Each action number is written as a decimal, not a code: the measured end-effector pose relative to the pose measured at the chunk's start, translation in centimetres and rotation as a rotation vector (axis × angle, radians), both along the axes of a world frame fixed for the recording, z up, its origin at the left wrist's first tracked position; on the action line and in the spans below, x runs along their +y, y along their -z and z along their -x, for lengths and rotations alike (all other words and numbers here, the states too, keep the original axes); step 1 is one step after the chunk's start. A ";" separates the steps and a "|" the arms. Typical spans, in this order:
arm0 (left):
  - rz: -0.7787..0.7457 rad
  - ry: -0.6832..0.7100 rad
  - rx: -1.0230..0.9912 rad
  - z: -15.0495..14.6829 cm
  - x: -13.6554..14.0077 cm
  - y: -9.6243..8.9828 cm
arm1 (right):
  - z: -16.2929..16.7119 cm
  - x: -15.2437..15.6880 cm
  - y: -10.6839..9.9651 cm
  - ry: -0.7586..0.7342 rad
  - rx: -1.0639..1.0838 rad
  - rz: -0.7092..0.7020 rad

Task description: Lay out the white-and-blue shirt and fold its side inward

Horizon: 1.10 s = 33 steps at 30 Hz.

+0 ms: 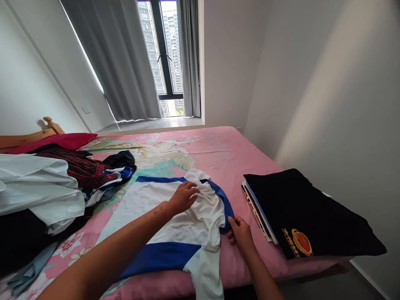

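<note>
A white and blue long-sleeved shirt point(168, 227) is spread on the bed, its collar end to the right. My right hand point(242, 235) pinches the blue collar edge between thumb and fingers. Over the white upper part of the shirt is my left hand point(185, 196), its fingers loosely extended and holding nothing; whether it touches the cloth I cannot tell. The near sleeve point(208, 271) hangs toward the bed's front edge, while the far sleeve point(197, 175) lies bunched beyond my left hand. Wrinkles run through the cloth near the collar.
To the right lies a stack of folded clothes topped by a black garment point(281, 208) with an orange print. A loose heap of clothes, with a white garment point(37, 187) on top, covers the left. The pink bed sheet point(218, 146) reaches toward the curtained window point(171, 50).
</note>
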<state>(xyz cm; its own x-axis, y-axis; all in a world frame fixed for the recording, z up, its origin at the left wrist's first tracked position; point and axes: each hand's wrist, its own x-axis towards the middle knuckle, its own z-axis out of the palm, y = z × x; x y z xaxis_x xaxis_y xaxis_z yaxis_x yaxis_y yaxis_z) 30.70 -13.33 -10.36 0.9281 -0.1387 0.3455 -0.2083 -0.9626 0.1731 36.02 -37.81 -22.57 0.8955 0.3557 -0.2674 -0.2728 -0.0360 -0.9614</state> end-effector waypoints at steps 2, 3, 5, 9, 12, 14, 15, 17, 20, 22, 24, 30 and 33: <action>-0.007 -0.034 0.106 4.1 1.5 1.4 | 0.3 -0.1 0.2 0.087 -0.051 -0.025; 0.005 -0.043 0.164 6.0 1.8 2.0 | 0.6 -0.2 0.2 0.145 -0.086 -0.040; 0.031 -0.050 0.278 9.2 1.0 2.6 | 1.4 -0.5 0.3 0.265 -0.141 -0.061; 0.027 0.001 0.432 12.8 -4.8 2.9 | 2.7 -1.0 0.0 0.348 -0.153 -0.066; 0.043 -0.034 0.462 13.3 -10.4 3.3 | 2.5 -1.0 -0.7 0.301 -0.104 0.000; 0.071 -0.143 0.431 12.8 -13.3 3.9 | 1.9 -0.8 -1.3 0.248 -0.058 0.063; 0.087 -0.213 0.404 12.3 -14.3 4.2 | 1.5 -0.7 -1.6 0.219 -0.042 0.085; 0.138 -0.385 0.338 11.3 -15.4 4.9 | 0.5 -0.4 -2.1 0.152 -0.030 0.111; 0.193 -0.576 0.333 9.9 -15.6 5.7 | -1.1 -0.1 -2.8 0.055 -0.034 0.135; 0.185 -0.565 0.377 9.2 -15.5 5.9 | -2.5 -0.2 -3.3 0.034 -0.055 0.152; 0.184 -0.473 0.401 8.5 -15.9 5.8 | -3.9 -0.6 -3.6 0.063 -0.097 0.170; 0.268 -0.340 0.513 6.7 -20.0 6.3 | -6.4 -2.6 -2.9 0.175 -0.250 0.312; 0.285 -0.284 0.587 7.1 -22.2 7.2 | -6.1 -2.9 -2.2 0.198 -0.290 0.399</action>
